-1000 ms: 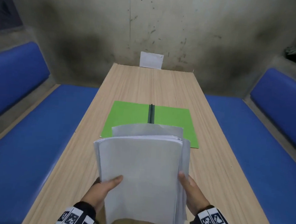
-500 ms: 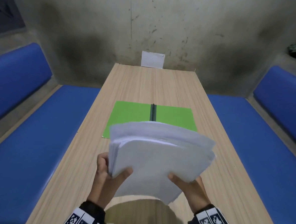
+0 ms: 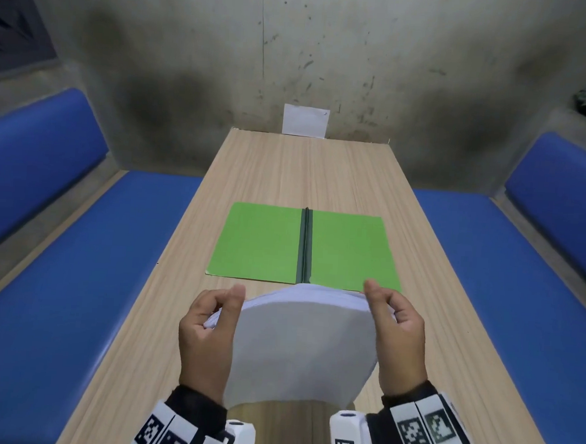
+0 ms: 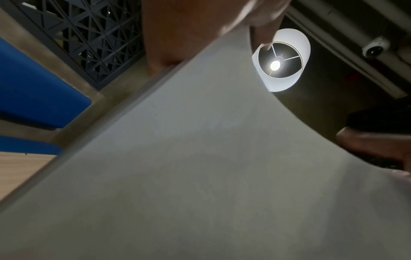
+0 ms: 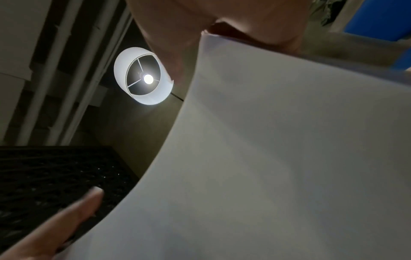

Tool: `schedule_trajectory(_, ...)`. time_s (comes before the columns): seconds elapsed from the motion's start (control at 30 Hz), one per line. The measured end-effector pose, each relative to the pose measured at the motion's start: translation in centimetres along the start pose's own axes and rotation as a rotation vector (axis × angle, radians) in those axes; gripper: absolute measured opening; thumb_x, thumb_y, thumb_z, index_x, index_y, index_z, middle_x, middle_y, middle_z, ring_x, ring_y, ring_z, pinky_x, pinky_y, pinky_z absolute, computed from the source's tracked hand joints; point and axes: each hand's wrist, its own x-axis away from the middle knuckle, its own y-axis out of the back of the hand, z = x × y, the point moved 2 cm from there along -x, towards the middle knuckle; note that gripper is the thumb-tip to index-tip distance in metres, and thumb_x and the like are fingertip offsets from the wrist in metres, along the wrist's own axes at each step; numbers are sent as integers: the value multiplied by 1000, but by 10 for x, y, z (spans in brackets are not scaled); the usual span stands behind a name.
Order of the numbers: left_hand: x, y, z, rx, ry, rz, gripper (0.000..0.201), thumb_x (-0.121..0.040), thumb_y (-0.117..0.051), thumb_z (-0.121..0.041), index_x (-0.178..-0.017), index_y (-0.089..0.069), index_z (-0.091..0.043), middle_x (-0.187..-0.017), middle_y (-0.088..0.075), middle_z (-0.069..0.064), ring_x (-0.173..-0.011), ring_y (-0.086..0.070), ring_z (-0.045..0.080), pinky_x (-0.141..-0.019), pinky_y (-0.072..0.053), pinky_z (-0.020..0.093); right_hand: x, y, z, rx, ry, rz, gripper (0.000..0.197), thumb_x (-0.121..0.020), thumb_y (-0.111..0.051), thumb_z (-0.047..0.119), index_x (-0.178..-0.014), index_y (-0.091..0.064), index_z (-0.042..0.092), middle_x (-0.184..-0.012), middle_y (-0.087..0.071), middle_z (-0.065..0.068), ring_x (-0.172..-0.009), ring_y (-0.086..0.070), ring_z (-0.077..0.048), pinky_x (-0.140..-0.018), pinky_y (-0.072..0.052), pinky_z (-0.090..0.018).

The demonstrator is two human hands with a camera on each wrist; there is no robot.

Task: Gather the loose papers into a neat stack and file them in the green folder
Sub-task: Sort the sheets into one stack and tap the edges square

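A thick stack of white papers (image 3: 303, 346) stands on edge above the near part of the wooden table (image 3: 308, 174), its top bowed. My left hand (image 3: 209, 326) grips the stack's left side, thumb on the near face. My right hand (image 3: 396, 331) grips its right side the same way. The green folder (image 3: 259, 243) lies open and flat just beyond the stack, a dark spine down its middle. In both wrist views the paper (image 4: 211, 176) (image 5: 278, 167) fills most of the picture, and the far face of the stack is hidden.
Blue benches (image 3: 62, 276) (image 3: 520, 297) run along both sides of the table. A small white card (image 3: 305, 121) leans against the stained wall at the far end. A lit lamp (image 4: 281, 60) hangs overhead.
The stack was turned from lying tilted toward me to standing on its edge. Both hands slid up from its lower corners to its upper sides, and the splayed sheets came together.
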Motion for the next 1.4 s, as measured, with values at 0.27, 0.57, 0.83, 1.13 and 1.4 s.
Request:
schedule_trajectory(0.27, -7, 9, 8, 22, 37, 109, 27, -66, -64, -46, -84, -64, -26, -79, -64, -9, -73, -56, 16, -65, -46, 26, 0, 9, -14, 12, -30, 49, 24, -61, -72, 44, -74, -66, 25, -75, -68, 8, -72, -61, -13, -65, -48, -26)
schedule_trajectory(0.57, -5, 19, 24, -170, 152, 385, 35, -49, -76, -33, -84, -74, -35, -91, -75, -9, -84, -69, 11, -64, -56, 24, 15, 27, -40, 185, -234, 221, 32, -70, -76, 1, -85, -71, 28, -82, -76, -3, -84, -69, -23, -75, -56, -45)
schedule_trajectory(0.83, -7, 39, 10, -198, 81, 433, 55, -53, -75, -41, -101, -71, -15, -102, -74, 1, -96, -68, 15, -79, -56, 29, 21, 23, -36, 169, -228, 317, 37, -60, -82, 19, -95, -70, 17, -93, -76, -5, -83, -71, -17, -65, -58, -30)
schedule_trajectory(1.13, -18, 36, -40, -751, -330, 392, 49, -69, -70, -41, -111, -50, -56, -108, -54, -33, -97, -46, -13, -85, -38, 9, 21, 18, -41, 197, -289, 335, 11, -76, -70, 3, -80, -70, 13, -71, -75, 3, -68, -69, -8, -57, -54, -20)
schedule_trajectory(1.4, -3, -3, -58, -1025, -468, 701, 66, -69, -55, -57, -131, -39, -44, -120, -56, -22, -114, -47, 1, -97, -37, 22, 27, -7, 2, 489, 164, 464, 6, -76, -64, 32, -76, -70, 31, -74, -70, 10, -68, -63, -10, -63, -49, -24)
